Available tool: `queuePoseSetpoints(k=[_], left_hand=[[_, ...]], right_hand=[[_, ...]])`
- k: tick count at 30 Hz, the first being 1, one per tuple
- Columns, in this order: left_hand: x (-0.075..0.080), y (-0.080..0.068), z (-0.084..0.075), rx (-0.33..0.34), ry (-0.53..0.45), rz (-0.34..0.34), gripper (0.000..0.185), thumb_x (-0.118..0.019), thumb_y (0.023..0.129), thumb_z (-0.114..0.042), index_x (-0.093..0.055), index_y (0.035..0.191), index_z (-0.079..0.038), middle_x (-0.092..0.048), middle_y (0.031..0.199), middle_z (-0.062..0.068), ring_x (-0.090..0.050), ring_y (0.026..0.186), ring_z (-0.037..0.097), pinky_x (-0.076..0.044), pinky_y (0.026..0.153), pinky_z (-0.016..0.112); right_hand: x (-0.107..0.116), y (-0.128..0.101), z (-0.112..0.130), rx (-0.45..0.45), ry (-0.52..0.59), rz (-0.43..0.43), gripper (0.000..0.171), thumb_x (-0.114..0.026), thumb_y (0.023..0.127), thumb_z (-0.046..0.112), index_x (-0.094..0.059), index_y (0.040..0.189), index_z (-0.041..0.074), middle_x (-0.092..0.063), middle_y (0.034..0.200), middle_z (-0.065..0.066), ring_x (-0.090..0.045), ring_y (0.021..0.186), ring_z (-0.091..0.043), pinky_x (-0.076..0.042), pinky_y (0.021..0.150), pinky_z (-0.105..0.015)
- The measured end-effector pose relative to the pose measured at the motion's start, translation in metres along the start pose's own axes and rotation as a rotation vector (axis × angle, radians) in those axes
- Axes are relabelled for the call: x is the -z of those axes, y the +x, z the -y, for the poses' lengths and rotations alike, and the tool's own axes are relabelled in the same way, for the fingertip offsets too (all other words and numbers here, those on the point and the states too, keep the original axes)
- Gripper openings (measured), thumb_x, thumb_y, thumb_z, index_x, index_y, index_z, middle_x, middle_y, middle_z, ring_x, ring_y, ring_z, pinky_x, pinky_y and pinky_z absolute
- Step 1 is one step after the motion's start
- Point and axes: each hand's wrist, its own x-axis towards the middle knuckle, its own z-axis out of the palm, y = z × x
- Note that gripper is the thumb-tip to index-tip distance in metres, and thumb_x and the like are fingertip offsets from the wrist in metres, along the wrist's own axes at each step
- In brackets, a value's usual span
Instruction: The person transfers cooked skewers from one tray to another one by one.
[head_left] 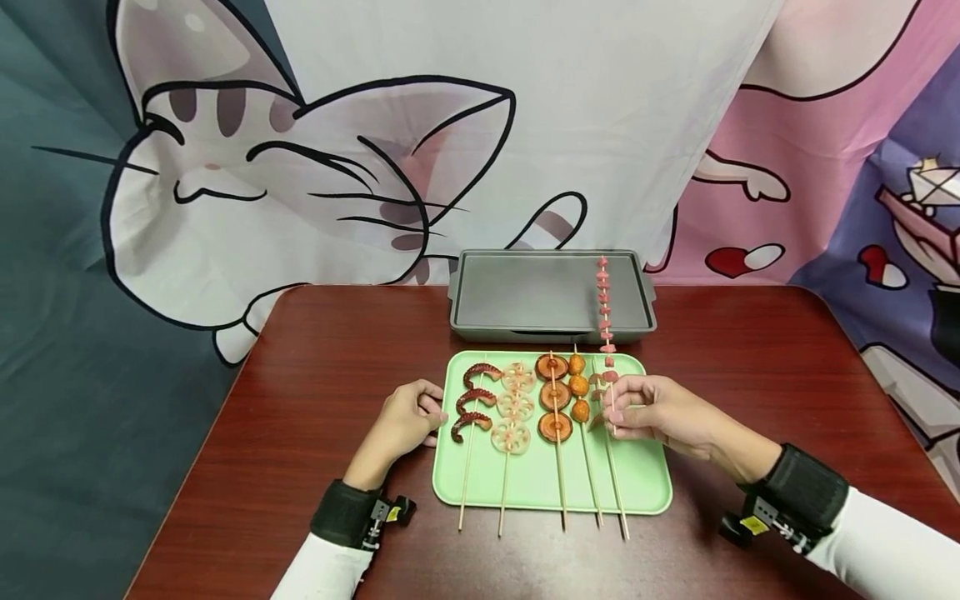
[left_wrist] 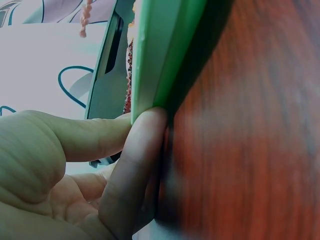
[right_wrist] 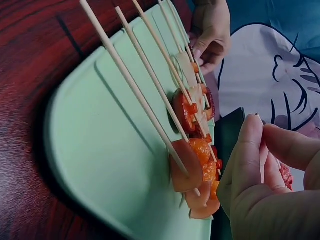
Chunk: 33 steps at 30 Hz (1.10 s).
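My right hand [head_left: 648,408] pinches a skewer of small pink meat pieces [head_left: 604,310] between thumb and fingers. It stands above the right side of the light green tray [head_left: 510,492], and its upper end overlaps the grey pan in the head view. My left hand [head_left: 405,421] holds the green tray's left rim, thumb on top and finger underneath in the left wrist view. Several skewers lie side by side on that tray: tentacles [head_left: 476,398], lotus root slices [head_left: 515,407], mushrooms [head_left: 555,396], orange-brown balls [head_left: 578,386], and pale sausage-like slices [right_wrist: 186,167] nearest my right hand.
A grey rectangular pan [head_left: 540,292] with side handles stands right behind the green tray. Bare stick ends [head_left: 564,517] jut past the tray's front edge. The brown table [head_left: 315,367] backs onto a cloth printed with cartoon cats [head_left: 225,200].
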Motion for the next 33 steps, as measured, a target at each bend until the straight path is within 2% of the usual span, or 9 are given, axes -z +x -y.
queuePoseSetpoints(k=[11,23,33], left_hand=[[0.001,-0.001,0.003,0.0,-0.013,-0.003,0.028,-0.067,0.091,0.006,-0.064,0.119,0.003,-0.066,0.09,0.014,-0.063,0.065,0.017,-0.063,0.054,0.034],[0.001,0.0,0.001,-0.006,-0.006,-0.006,0.028,-0.068,0.09,0.006,-0.064,0.118,0.003,-0.066,0.089,0.013,-0.063,0.065,0.017,-0.063,0.053,0.034],[0.001,-0.001,0.0,-0.004,-0.008,0.003,0.028,-0.067,0.091,0.006,-0.064,0.118,0.003,-0.065,0.089,0.013,-0.063,0.065,0.018,-0.063,0.054,0.034]], right_hand=[[0.001,-0.021,-0.007,0.013,-0.086,0.006,0.009,-0.065,0.098,0.0,-0.062,0.106,0.002,-0.071,0.093,0.0,-0.07,0.087,-0.009,-0.065,0.084,-0.03],[-0.006,-0.045,-0.021,-0.001,-0.19,-0.043,0.02,-0.067,0.098,0.004,-0.058,0.109,-0.009,-0.069,0.093,-0.004,-0.071,0.086,-0.013,-0.066,0.081,-0.032],[-0.01,-0.064,-0.043,0.045,-0.227,-0.02,0.027,-0.064,0.098,0.0,-0.052,0.111,-0.02,-0.068,0.094,-0.005,-0.07,0.086,-0.011,-0.066,0.079,-0.032]])
